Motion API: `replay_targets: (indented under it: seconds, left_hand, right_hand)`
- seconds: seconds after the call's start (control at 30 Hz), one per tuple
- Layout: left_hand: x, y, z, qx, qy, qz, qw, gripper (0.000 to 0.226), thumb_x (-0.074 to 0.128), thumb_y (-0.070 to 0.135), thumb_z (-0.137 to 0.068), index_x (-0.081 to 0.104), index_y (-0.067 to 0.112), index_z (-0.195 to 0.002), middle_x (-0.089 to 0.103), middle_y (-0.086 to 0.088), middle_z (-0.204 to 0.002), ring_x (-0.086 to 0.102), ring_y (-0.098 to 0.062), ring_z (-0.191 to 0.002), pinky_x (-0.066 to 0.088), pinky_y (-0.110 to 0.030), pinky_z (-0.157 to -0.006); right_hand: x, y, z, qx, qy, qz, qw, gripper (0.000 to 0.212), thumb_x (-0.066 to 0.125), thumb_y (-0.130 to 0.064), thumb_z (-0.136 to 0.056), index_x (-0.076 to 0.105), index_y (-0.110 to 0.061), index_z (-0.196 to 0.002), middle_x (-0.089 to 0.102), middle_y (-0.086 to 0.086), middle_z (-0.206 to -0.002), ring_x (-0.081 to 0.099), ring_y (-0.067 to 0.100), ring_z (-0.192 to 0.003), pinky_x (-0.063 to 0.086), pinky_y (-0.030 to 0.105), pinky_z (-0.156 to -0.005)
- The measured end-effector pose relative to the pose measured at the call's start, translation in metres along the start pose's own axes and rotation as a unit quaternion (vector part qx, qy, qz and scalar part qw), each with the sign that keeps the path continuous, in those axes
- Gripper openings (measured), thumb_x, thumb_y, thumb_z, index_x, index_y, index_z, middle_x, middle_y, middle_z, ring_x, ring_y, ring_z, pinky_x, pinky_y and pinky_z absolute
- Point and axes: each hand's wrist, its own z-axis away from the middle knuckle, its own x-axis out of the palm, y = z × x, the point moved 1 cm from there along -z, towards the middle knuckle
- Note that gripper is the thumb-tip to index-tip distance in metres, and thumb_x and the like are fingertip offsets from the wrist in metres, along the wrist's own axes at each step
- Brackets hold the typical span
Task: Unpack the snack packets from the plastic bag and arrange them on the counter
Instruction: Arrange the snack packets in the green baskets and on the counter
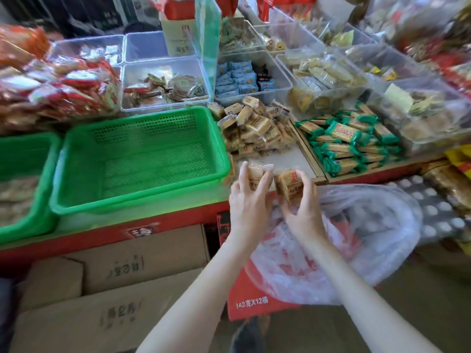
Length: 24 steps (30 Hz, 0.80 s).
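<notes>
My left hand (248, 202) grips a small tan snack packet (255, 171) at the counter's front edge. Beside it, my right hand (304, 210) holds a second tan packet (289, 183). Both hands hover just above the clear plastic bag (356, 238), which rests on a red carton (251, 299) below the counter. A pile of the same tan packets (254, 127) lies on the counter (288, 159) just beyond my hands.
An empty green basket (137, 154) sits left of the pile, another green basket (23, 182) further left. Green-wrapped biscuits (354, 141) fill a tray on the right. Clear bins of snacks (252, 77) line the back. Cardboard boxes (114, 289) stand below.
</notes>
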Motion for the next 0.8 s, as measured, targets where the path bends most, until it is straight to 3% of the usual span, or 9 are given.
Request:
replay_targets:
  seconds: [0.07, 0.13, 0.2, 0.3, 0.37, 0.47, 0.53, 0.63, 0.8]
  left_hand:
    - [-0.041, -0.013, 0.021, -0.011, 0.008, 0.011, 1.0, 0.066, 0.062, 0.004, -0.071, 0.048, 0.024, -0.132, 0.034, -0.03, -0.144, 0.054, -0.046, -0.096, 0.049, -0.05, -0.082]
    - [-0.083, -0.03, 0.04, -0.026, 0.027, 0.002, 0.999, 0.064, 0.059, 0.007, -0.073, 0.047, 0.025, -0.133, 0.033, -0.031, -0.144, 0.053, -0.048, -0.099, 0.049, -0.051, -0.083]
    - [-0.124, -0.05, 0.053, -0.041, 0.049, 0.001, 0.998, 0.061, 0.059, 0.012, -0.075, 0.047, 0.026, -0.133, 0.032, -0.029, -0.145, 0.051, -0.05, -0.105, 0.048, -0.053, -0.086]
    - [-0.18, -0.088, 0.069, -0.074, 0.083, 0.042, 0.993, 0.063, 0.063, 0.009, -0.076, 0.046, 0.028, -0.134, 0.027, -0.025, -0.149, 0.042, -0.049, -0.122, 0.045, -0.051, -0.094]
    - [-0.216, -0.12, 0.078, -0.11, 0.12, 0.088, 0.983, 0.063, 0.062, 0.007, -0.078, 0.049, 0.027, -0.136, 0.023, -0.02, -0.151, 0.035, -0.038, -0.133, 0.044, -0.038, -0.101]
    - [-0.275, -0.176, 0.091, -0.178, 0.146, 0.198, 0.953, 0.058, 0.062, 0.009, -0.085, 0.047, 0.035, -0.134, 0.03, -0.007, -0.145, 0.037, -0.009, -0.13, 0.033, -0.001, -0.092]
    - [-0.311, -0.227, 0.098, -0.195, 0.143, 0.279, 0.929, 0.055, 0.063, 0.019, -0.082, 0.046, 0.042, -0.129, 0.04, 0.002, -0.137, 0.043, 0.001, -0.12, 0.039, -0.012, -0.098]
    - [-0.358, -0.313, 0.106, -0.231, 0.132, 0.329, 0.906, 0.059, 0.071, 0.04, -0.076, 0.049, 0.045, -0.131, 0.046, 0.003, -0.139, 0.048, -0.011, -0.126, 0.043, -0.041, -0.106]
    - [-0.418, -0.444, 0.102, -0.282, 0.131, 0.283, 0.907, 0.08, 0.081, 0.049, -0.062, 0.045, 0.042, -0.133, 0.039, 0.006, -0.139, 0.043, -0.007, -0.129, 0.043, -0.037, -0.107]
  right_hand:
    - [0.011, -0.034, 0.016, -0.021, -0.023, -0.02, 0.999, 0.067, 0.072, -0.008, -0.083, 0.038, -0.011, -0.141, 0.047, 0.015, -0.132, 0.045, 0.02, -0.121, 0.036, 0.017, -0.101]
    - [0.029, -0.071, 0.029, -0.042, -0.07, -0.042, 0.996, 0.068, 0.071, -0.009, -0.084, 0.036, -0.01, -0.143, 0.047, 0.017, -0.132, 0.041, 0.012, -0.118, 0.026, 0.001, -0.097]
    - [0.052, -0.108, 0.037, -0.058, -0.111, -0.067, 0.99, 0.07, 0.069, -0.013, -0.085, 0.033, -0.012, -0.146, 0.045, 0.015, -0.135, 0.037, 0.005, -0.118, 0.022, -0.001, -0.098]
    - [0.096, -0.163, 0.045, -0.073, -0.152, -0.143, 0.975, 0.069, 0.065, -0.022, -0.084, 0.031, -0.018, -0.144, 0.042, 0.002, -0.136, 0.037, 0.006, -0.125, 0.032, 0.023, -0.109]
    - [0.126, -0.2, 0.048, -0.031, -0.199, -0.221, 0.954, 0.067, 0.068, -0.016, -0.085, 0.035, -0.022, -0.144, 0.043, -0.005, -0.14, 0.042, 0.011, -0.13, 0.04, 0.038, -0.107]
    - [0.177, -0.255, 0.051, 0.045, -0.282, -0.324, 0.902, 0.058, 0.065, -0.013, -0.091, 0.042, -0.038, -0.138, 0.052, -0.002, -0.135, 0.049, 0.014, -0.126, 0.046, 0.037, -0.101]
    - [0.224, -0.293, 0.056, 0.108, -0.345, -0.401, 0.842, 0.052, 0.057, -0.013, -0.095, 0.045, -0.044, -0.135, 0.056, 0.002, -0.13, 0.057, 0.019, -0.12, 0.05, 0.035, -0.093]
    - [0.307, -0.346, 0.057, 0.158, -0.403, -0.455, 0.778, 0.05, 0.05, -0.01, -0.097, 0.041, -0.035, -0.14, 0.055, 0.009, -0.133, 0.062, 0.02, -0.114, 0.052, 0.027, -0.084]
    - [0.442, -0.412, 0.052, 0.181, -0.462, -0.441, 0.748, 0.043, 0.044, -0.008, -0.099, 0.041, -0.032, -0.135, 0.053, 0.008, -0.135, 0.061, 0.016, -0.113, 0.053, 0.028, -0.087]
